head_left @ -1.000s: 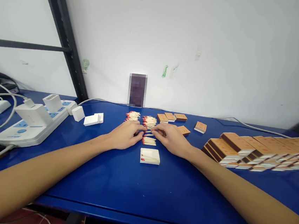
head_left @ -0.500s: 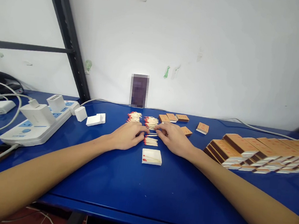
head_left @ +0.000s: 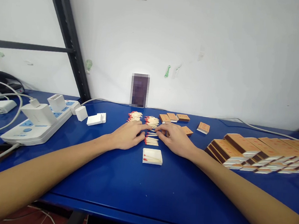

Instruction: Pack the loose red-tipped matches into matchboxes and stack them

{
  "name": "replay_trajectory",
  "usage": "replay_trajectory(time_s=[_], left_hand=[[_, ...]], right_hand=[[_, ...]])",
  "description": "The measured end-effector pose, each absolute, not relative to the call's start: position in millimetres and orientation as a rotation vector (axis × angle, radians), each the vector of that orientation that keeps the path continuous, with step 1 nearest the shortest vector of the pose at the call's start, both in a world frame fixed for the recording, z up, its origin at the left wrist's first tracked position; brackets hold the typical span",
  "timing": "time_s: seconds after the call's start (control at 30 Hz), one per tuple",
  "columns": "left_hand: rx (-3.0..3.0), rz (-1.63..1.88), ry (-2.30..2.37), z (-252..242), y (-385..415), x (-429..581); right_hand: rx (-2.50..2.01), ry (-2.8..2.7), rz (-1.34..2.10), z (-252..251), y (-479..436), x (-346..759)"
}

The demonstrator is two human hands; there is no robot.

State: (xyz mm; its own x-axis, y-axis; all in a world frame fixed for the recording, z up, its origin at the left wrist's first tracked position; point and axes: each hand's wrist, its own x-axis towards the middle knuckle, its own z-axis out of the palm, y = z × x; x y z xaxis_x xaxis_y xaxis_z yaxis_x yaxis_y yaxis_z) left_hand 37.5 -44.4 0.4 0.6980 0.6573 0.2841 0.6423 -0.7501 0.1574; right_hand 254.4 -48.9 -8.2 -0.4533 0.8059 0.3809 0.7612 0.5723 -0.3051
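Red-tipped matches lie between my hands on the blue table [head_left: 121, 179]. My left hand [head_left: 130, 134] rests beside them, index finger reaching to a few matches [head_left: 151, 132] in the middle, thumb held apart. From the other side my right hand [head_left: 175, 137] touches the same matches with its fingertips, thumb and index finger apart. A neat row of matches [head_left: 151, 140] lies just nearer to me. Below it sits a white matchbox tray [head_left: 152, 156] with a few matches on it. Two heaps of matches, one left [head_left: 135, 116] and one right [head_left: 151, 121], lie beyond my hands.
Stacked matchboxes [head_left: 257, 150] fill the right side. Several loose matchboxes [head_left: 172, 117] lie at the back, and a single matchbox [head_left: 203, 127] to their right. A white power strip [head_left: 39, 129] with chargers and white empty-looking trays [head_left: 96, 119] are on the left.
My fingertips have shifted very slightly around the middle matches. The view has moved a little; otherwise things look the same.
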Motion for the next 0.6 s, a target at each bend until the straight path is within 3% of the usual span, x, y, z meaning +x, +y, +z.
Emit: replay_trajectory(time_s=[0.2,0.6], left_hand=[[2.901,0.387,1.112,0.2,-43.6,37.8],[2.837,0.491,1.097,-1.1,-43.1,36.1]], right_hand=[[-1.238,-2.31,0.156,-8.4,-49.8,254.5],[-1.215,-2.342,0.179,-9.4,-51.6,255.3]])
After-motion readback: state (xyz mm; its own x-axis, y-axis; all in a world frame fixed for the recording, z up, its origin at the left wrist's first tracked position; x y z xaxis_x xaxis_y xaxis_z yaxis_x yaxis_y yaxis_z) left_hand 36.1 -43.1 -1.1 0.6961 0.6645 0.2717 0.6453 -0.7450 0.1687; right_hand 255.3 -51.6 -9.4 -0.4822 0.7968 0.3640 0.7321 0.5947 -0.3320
